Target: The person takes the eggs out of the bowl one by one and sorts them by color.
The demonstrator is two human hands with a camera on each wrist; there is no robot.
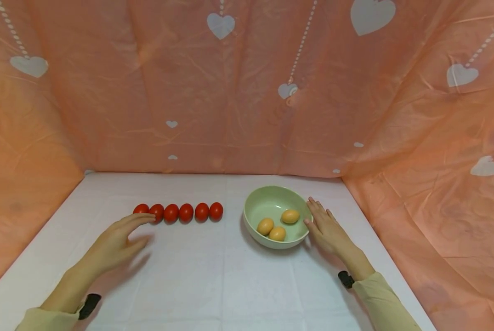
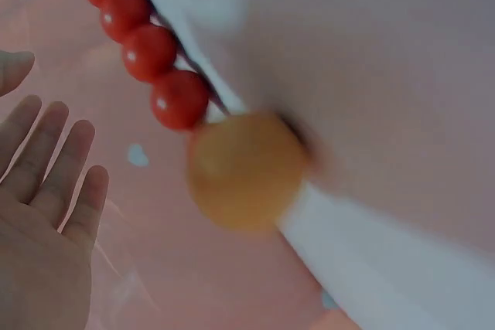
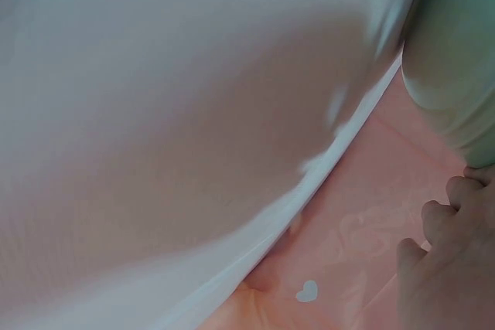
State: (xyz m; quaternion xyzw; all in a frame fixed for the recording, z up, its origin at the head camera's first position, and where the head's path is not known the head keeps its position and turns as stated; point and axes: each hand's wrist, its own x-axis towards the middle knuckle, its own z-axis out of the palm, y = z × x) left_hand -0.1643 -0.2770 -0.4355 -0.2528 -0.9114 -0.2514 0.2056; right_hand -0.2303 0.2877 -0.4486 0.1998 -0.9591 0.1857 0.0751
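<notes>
Red toms [image 1: 186, 213] rowed, grn bowl [image 1: 267, 200], 3 ylw ovals [image 1: 290, 216] inside

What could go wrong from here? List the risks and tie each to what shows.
1. The left hand is close to the row of glossy red oval tomatoes; a careless brush might send one rolling.
2. The right hand is at the side of the round light-green bowl; a hard push could tip it, and the three smooth yellow oval fruits inside might roll.

pale beige sleeves [image 1: 382, 296], black wrist pieces [image 1: 90, 306]
</notes>
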